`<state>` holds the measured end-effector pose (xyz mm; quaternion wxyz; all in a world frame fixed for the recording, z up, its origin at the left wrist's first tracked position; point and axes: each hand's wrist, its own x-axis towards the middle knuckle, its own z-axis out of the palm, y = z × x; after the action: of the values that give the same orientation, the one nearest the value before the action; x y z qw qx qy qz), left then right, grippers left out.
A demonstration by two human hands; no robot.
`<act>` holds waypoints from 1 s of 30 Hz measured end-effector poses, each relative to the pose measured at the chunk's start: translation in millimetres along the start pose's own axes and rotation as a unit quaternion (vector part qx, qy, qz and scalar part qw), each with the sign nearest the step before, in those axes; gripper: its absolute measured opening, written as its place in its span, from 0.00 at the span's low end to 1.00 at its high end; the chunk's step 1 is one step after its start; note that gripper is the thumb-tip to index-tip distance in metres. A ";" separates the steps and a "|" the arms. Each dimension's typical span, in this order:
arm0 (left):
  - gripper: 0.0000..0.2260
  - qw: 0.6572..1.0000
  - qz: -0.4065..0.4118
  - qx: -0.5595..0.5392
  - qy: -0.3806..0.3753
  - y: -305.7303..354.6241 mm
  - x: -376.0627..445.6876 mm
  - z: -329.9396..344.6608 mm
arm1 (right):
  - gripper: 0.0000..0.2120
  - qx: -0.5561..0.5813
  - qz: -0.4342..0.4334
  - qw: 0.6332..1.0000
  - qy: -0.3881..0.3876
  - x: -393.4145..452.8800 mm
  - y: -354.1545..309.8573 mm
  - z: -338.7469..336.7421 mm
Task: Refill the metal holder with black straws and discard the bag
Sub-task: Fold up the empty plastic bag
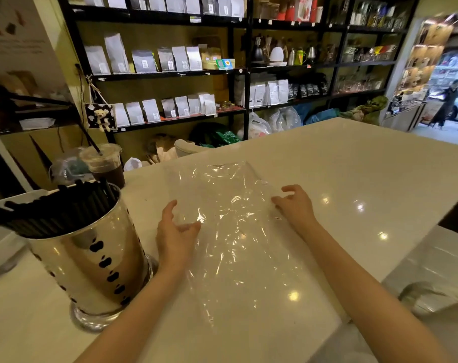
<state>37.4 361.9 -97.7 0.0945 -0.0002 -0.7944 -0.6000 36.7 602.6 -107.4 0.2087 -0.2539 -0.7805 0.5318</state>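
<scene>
A shiny metal holder (97, 260) with dark oval cut-outs stands at the left of the white counter (353, 179). Black straws (52, 208) fill it and lean to the left. An empty clear plastic bag (235, 231) lies flat on the counter in front of me. My left hand (174, 231) rests at the bag's left edge, with thumb and fingers curled apart on the plastic. On the bag's right edge sits my right hand (293, 205), fingers spread and touching the film. Neither hand has the bag lifted.
An iced dark drink in a plastic cup (104, 166) with a straw stands behind the holder. A white tray (10, 203) sits at the far left. Shelves of coffee bags (154, 61) line the back wall. A metal sink (432, 292) lies at the lower right.
</scene>
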 end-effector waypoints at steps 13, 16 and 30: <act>0.13 0.960 -0.092 -0.249 -0.084 30.3 7.5 -7.6 | 0.11 0.134 -0.048 0.974 -0.176 -18.4 -31.8 -90.6; 0.14 0.977 -0.024 -0.197 -0.078 45.1 7.6 -9.3 | 0.11 0.095 -0.086 0.977 -0.169 -23.9 -48.1 -109.5; 0.09 0.953 0.275 0.125 0.032 114.7 8.7 -25.2 | 0.04 -0.284 -0.245 0.921 0.102 -46.9 -97.2 -134.4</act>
<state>45.7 369.1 19.5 0.2801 -0.1877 -0.8290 -0.4462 136.6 641.3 27.7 0.3301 -0.1567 -0.9110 0.1911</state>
